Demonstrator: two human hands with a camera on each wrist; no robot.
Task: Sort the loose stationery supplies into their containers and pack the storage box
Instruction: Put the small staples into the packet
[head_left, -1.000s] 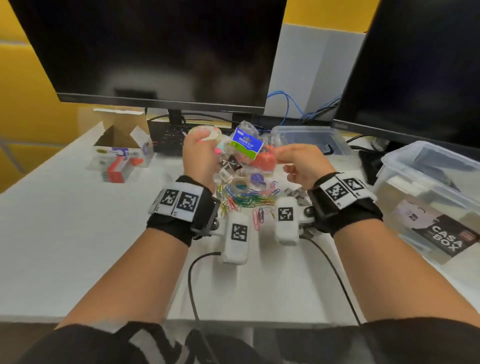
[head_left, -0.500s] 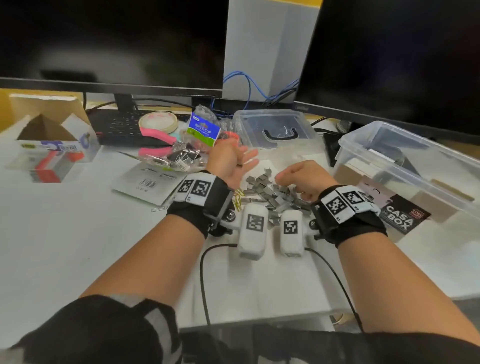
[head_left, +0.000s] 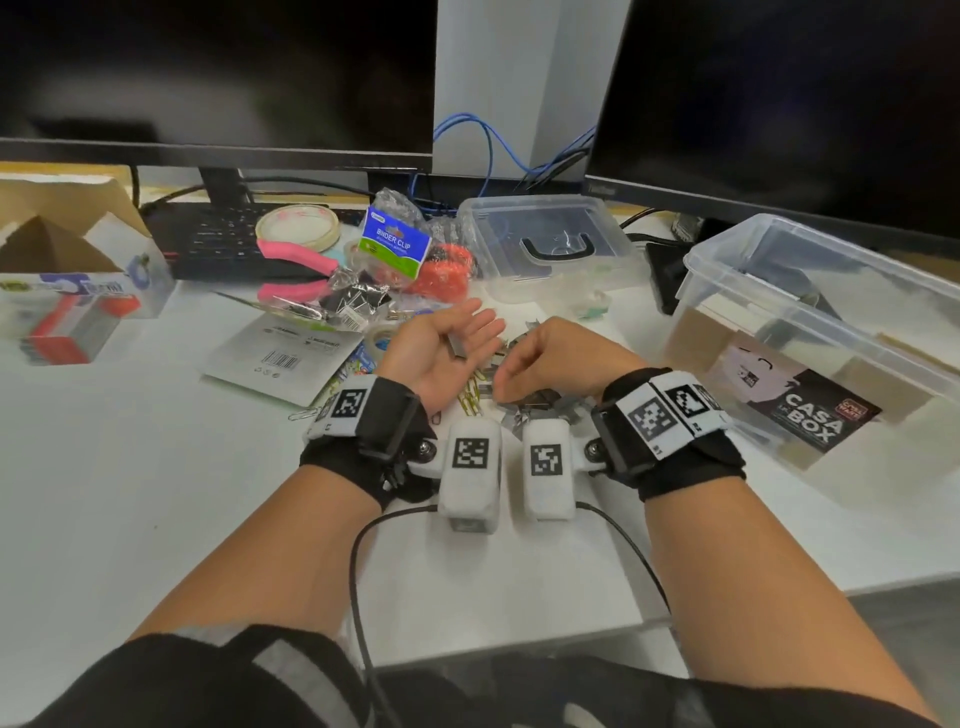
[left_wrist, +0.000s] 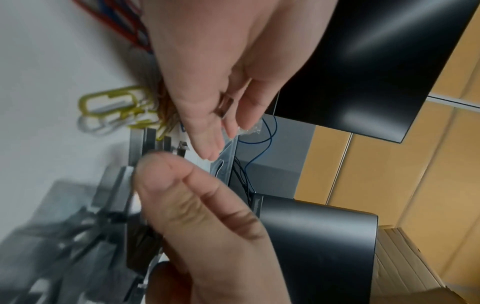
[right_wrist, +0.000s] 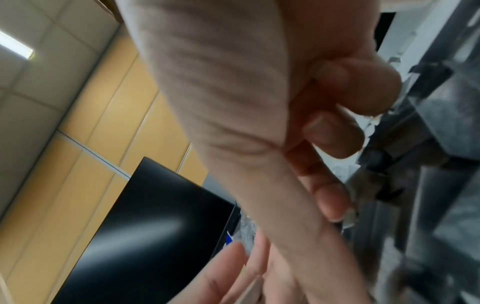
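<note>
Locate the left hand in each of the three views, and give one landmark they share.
Head: left hand lies palm up at centre, left of the right hand, a staple strip on its palm.
Left wrist: it fills the upper middle, fingers pointing down.
Right wrist: only its fingertips show at the bottom edge.
Shared landmark: the black monitor.

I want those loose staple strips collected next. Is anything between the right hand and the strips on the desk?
Nothing visible blocks it. The right hand hovers directly over the staple strips, beside the open left hand, which already carries one strip on its palm.
</note>
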